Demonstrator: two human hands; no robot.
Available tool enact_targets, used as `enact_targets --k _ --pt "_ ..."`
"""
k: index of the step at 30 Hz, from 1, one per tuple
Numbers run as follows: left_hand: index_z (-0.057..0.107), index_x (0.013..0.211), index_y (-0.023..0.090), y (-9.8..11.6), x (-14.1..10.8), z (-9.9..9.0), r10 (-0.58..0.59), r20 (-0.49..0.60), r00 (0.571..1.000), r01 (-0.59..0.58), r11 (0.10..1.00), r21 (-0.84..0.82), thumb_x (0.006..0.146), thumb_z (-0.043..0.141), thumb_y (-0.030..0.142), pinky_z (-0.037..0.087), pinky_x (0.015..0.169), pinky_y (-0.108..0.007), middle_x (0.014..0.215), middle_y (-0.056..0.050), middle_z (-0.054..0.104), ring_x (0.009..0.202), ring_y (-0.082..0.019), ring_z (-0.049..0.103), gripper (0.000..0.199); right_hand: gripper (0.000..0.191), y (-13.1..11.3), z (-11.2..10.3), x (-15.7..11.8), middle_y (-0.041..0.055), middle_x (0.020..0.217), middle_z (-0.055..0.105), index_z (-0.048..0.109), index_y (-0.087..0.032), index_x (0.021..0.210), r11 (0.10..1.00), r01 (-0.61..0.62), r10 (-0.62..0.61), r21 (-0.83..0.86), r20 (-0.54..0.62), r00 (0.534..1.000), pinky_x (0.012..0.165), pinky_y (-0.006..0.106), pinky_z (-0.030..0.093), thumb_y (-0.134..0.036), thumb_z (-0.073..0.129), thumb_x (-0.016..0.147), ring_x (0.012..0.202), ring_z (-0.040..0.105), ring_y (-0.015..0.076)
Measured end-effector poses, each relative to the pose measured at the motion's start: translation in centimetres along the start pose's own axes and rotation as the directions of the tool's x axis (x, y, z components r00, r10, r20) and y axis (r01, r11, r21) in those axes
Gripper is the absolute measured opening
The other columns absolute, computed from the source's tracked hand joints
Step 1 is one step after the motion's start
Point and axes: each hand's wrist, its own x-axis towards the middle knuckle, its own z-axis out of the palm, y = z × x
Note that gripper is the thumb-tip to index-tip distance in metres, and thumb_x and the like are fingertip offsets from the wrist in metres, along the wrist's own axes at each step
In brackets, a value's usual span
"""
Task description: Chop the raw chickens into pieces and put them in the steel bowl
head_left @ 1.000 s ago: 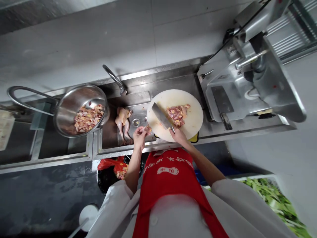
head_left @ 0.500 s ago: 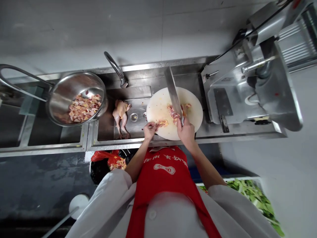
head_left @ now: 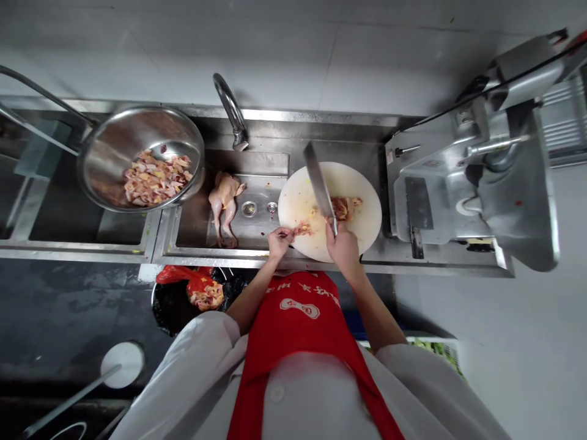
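Observation:
A round white cutting board [head_left: 293, 189] lies across the sink. My right hand [head_left: 343, 247] is closed round the handle of a cleaver [head_left: 318, 180], whose blade points up and away over the board. Just right of the blade is a dark red piece of poultry [head_left: 340, 209]. At the board's left front edge my left hand [head_left: 279, 242] pinches the end of a bony meat scrap [head_left: 302, 228]. A whole plucked bird [head_left: 224, 205] rests in the sink to the left.
A steel pot [head_left: 103, 153] with chopped meat stands at the left, near a faucet [head_left: 229, 107]. On the right are a slicing machine [head_left: 518, 177] and a second cleaver [head_left: 419, 205]. Below the counter sits a black-lined bin [head_left: 172, 305].
The view has shifted. The cleaver now stands left of the dark red poultry piece, which shows more fully. My left hand still pinches the scrap at the board's edge.

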Motion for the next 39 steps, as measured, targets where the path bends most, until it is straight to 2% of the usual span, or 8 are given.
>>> enact_targets --k 3,7,10,16,22,26,30,39 --pt "0.065 0.070 0.015 0.1 -0.2 0.1 -0.018 -0.016 1.000 0.017 1.000 -0.026 0.068 0.078 0.027 0.049 0.055 -0.025 0.063 -0.001 0.065 0.052 -0.012 0.060 0.018 0.058 -1.3 1.4 -1.2 0.0223 0.102 0.070 0.050 -0.006 0.129 0.998 0.009 -0.003 0.064 -0.089 0.996 0.076 0.032 0.045 -0.048 0.020 0.104 0.093 0.068 0.0291" --pt "0.065 0.067 0.015 0.2 -0.2 0.1 -0.030 -0.009 1.000 0.030 0.999 -0.029 0.067 0.079 0.025 0.047 0.055 -0.024 0.061 -0.001 0.063 0.052 -0.012 0.059 0.017 0.049 -1.9 7.0 -2.0 0.0211 0.101 0.071 0.057 -0.007 0.119 0.997 -0.076 0.076 -0.009 0.227 0.971 0.076 0.031 0.046 -0.043 0.026 0.105 0.091 0.069 0.0266" --pt "0.065 0.067 0.016 -0.1 -0.1 0.0 -0.019 0.003 1.000 0.019 1.000 0.016 0.067 0.078 0.024 0.044 0.053 -0.023 0.059 0.000 0.062 0.049 -0.011 0.057 0.015 0.046 -0.9 9.4 -1.4 0.0204 0.107 0.070 0.056 -0.009 0.122 0.996 -0.082 0.088 -0.034 0.276 0.957 0.081 0.030 0.046 -0.042 0.029 0.105 0.097 0.068 0.0259" --pt "0.063 0.066 0.017 -0.8 -0.1 -0.4 -0.053 -0.024 0.998 0.053 0.998 0.015 0.064 0.078 0.020 0.043 0.052 -0.022 0.060 0.001 0.060 0.049 -0.010 0.055 0.016 0.045 1.4 6.8 0.2 0.0180 0.106 0.071 0.060 -0.012 0.118 0.999 -0.048 0.043 0.014 0.246 0.968 0.081 0.028 0.045 -0.044 0.033 0.103 0.100 0.067 0.0259" --pt "0.066 0.075 0.017 -0.1 -1.2 -2.2 -0.050 -0.117 0.992 0.049 0.999 -0.009 0.070 0.078 0.026 0.043 0.053 -0.022 0.064 0.002 0.059 0.050 -0.010 0.053 0.016 0.055 -1.2 2.1 -1.7 0.0218 0.101 0.070 0.053 -0.007 0.126 0.995 0.011 0.000 0.097 -0.106 0.994 0.077 0.033 0.045 -0.048 0.025 0.104 0.092 0.068 0.0304" --pt "0.068 0.079 0.019 1.3 -2.5 -3.0 0.147 -0.262 0.954 -0.131 0.988 0.078 0.076 0.074 0.024 0.048 0.067 -0.025 0.074 -0.001 0.062 0.067 -0.014 0.059 0.008 0.054 -2.7 4.5 -3.0 0.0227 0.102 0.069 0.054 -0.007 0.124 0.998 -0.004 0.004 0.070 -0.006 1.000 0.079 0.033 0.046 -0.046 0.021 0.105 0.094 0.068 0.0291" --pt "0.073 0.082 0.021 1.9 -3.1 -1.4 0.311 0.050 0.949 -0.314 0.941 0.124 0.071 0.079 0.017 0.048 0.093 -0.032 0.093 -0.007 0.066 0.097 -0.021 0.062 0.013 0.044 -2.5 9.2 -3.2 0.0198 0.099 0.071 0.056 -0.009 0.119 0.997 -0.022 0.040 -0.069 0.269 0.962 0.079 0.032 0.046 -0.040 0.030 0.104 0.091 0.069 0.0268" --pt "0.070 0.090 0.017 -0.2 -1.1 -0.4 0.451 0.356 0.819 -0.574 0.628 0.525 0.093 0.055 0.020 0.047 0.091 -0.036 0.096 -0.009 0.065 0.093 -0.021 0.058 0.015 0.044 3.3 10.5 0.2 0.0173 0.102 0.072 0.065 -0.012 0.110 0.996 -0.027 0.006 0.088 0.225 0.974 0.079 0.028 0.045 -0.047 0.040 0.100 0.096 0.067 0.0253"
